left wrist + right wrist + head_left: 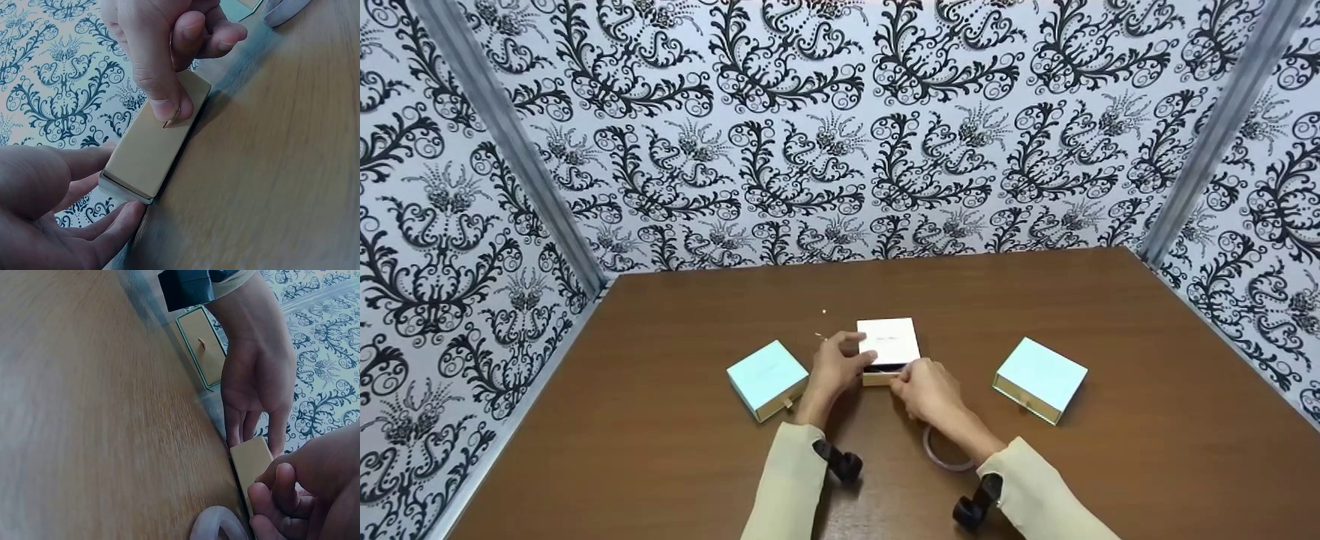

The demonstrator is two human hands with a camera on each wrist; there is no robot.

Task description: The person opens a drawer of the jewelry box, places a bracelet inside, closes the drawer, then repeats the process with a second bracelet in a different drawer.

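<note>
Middle box, drawer front behind right hand

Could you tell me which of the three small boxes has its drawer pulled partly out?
The middle box, held by both hands; the two side boxes sit closed.

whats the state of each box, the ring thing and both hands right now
middle box: drawer slightly out at the front
left box: drawer shut, untouched
right box: drawer shut, untouched
bangle: flat on the table, under the right wrist
left hand: holds the middle box's side
right hand: pinches the drawer's pull tab
</note>
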